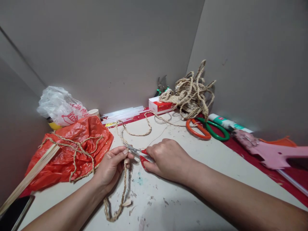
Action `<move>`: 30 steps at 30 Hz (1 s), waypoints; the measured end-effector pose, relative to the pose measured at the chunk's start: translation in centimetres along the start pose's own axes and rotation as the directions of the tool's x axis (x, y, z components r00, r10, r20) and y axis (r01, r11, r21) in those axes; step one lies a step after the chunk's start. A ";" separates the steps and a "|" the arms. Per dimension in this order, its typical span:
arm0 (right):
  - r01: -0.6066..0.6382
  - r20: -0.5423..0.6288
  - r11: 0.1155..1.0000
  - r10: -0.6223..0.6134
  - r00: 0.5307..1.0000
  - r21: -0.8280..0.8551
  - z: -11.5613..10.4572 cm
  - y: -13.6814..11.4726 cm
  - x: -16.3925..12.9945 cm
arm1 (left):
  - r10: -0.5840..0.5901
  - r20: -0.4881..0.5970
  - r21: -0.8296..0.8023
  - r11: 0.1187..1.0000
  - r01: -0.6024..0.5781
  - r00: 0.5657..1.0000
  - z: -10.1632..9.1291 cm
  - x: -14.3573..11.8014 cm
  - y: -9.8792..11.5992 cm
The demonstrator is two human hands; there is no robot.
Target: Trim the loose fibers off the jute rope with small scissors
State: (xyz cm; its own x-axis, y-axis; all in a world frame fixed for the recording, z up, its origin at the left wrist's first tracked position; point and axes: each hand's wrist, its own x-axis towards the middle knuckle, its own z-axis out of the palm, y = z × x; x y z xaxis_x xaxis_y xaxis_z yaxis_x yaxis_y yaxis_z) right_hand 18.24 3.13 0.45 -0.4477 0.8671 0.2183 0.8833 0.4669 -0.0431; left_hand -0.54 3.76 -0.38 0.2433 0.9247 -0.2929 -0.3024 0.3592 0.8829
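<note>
My left hand (111, 166) pinches a braided straw rope (121, 195) that loops down toward me on the white table (183, 205). My right hand (168, 158) grips small red-handled scissors (139, 153). Their metal blades point left and meet the rope right at my left fingertips. The rope runs on from there toward the back (134, 133) in a curve.
A red plastic bag (72, 150) with more rope lies left, beside a wooden stick (29, 176) and a white bag (60, 107). At the back are glue sticks (122, 114), a red-white box (160, 105), a rope tangle (192, 91), orange-and-green scissors (207, 130) and a pink glue gun (271, 154).
</note>
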 end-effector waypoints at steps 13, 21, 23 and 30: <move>-0.008 0.090 1.000 0.008 0.996 0.007 -0.6 0.2 0.2 | 0.004 -0.007 -0.023 1.000 -0.004 1.000 -0.3 0.1 -0.1; 0.019 0.023 1.000 -0.019 1.000 0.019 -0.7 0.0 0.0 | 0.017 -0.002 0.001 1.000 -0.017 1.000 -0.1 0.1 -0.1; 0.014 0.000 1.000 -0.014 1.000 0.027 -0.6 0.0 -0.1 | 0.026 0.006 0.014 1.000 -0.026 1.000 -0.1 0.1 -0.2; -0.010 0.026 0.999 0.009 1.000 0.037 -0.3 0.1 0.0 | 0.018 -0.023 0.009 1.000 -0.018 1.000 -0.1 0.1 -0.2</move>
State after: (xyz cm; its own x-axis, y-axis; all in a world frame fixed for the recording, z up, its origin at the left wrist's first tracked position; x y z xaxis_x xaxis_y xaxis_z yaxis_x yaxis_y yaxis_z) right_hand 18.37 3.07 0.75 -0.4429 0.8756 0.1928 0.8820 0.4641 -0.0816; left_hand -0.52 3.80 -0.66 0.2163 0.9338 -0.2851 -0.2987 0.3413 0.8912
